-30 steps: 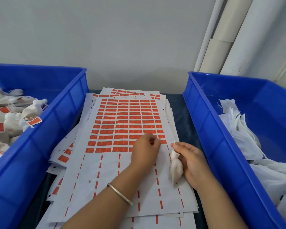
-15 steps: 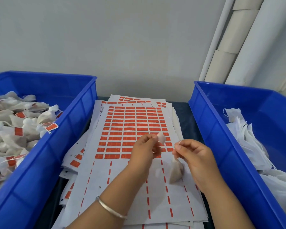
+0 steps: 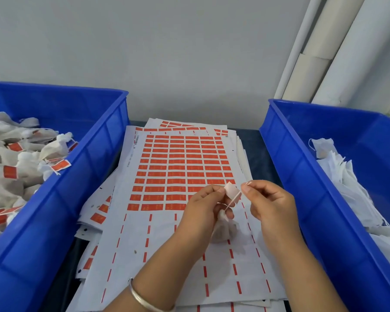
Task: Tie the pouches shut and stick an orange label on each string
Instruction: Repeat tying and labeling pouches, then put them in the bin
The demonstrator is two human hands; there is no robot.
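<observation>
Item: one pouch [image 3: 223, 230], held above the label sheet [image 3: 182, 167] on your counter [image 3: 259, 158] — your left hand [image 3: 203, 210] pinches a peeled label [image 3: 232, 191] and steadies the pouch's neck, your right hand [image 3: 270, 203] pinches the string [image 3: 234, 199] taut — between two blue bins [image 3: 77, 176].

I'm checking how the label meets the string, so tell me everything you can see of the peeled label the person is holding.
The peeled label is a small rectangular sticker, seen from its pale pinkish back, looking like thin flexible paper. It is off the sheet and held tilted in the air above the label sheet. The left hand pinches its left edge; the thin white string, pulled taut by the right hand, runs diagonally across it. Whether it already sticks to the string cannot be told.
</observation>
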